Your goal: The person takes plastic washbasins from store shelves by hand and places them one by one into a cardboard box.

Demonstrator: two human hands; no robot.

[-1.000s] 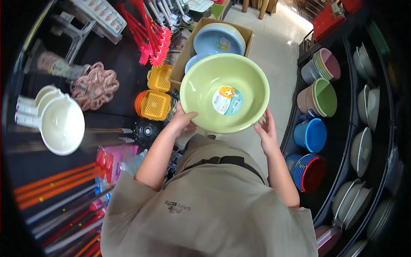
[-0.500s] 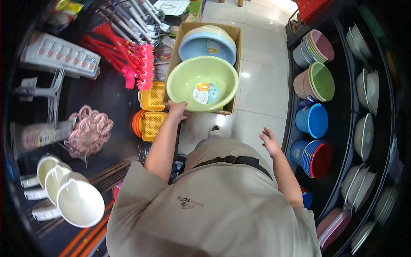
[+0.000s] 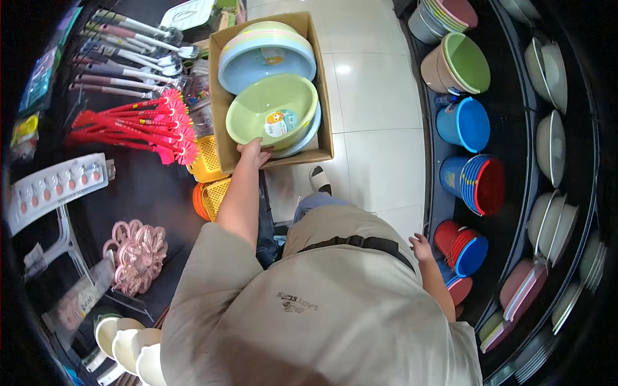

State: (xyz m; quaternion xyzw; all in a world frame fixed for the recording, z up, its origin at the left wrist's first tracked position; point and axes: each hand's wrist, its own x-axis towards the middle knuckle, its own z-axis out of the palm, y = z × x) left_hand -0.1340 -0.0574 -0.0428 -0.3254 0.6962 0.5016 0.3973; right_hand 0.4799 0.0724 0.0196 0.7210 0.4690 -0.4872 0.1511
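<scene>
Just beyond your left hand (image 3: 253, 154), pinching or merely touching its rim, I can't tell, a round light-green plastic basin (image 3: 257, 114) sits in a brown cardboard box (image 3: 327, 138) beside stacked pastel basins (image 3: 239, 69); your right hand's (image 3: 421, 248) fingers part loosely.

Head camera, single view: worn on the person, facing forward and steeply down.
Wide lens, dark curved edges; wearer's shirt (image 3: 335, 321) nearest, filling lower centre; left hand (image 3: 253, 153) left of centre, right hand (image 3: 421, 248) lower right of centre; carton (image 3: 326, 138) farther off, upper centre; floor (image 3: 380, 96) seen from above, upper right of centre; shelf (image 3: 515, 145) curving down the right side.
</scene>
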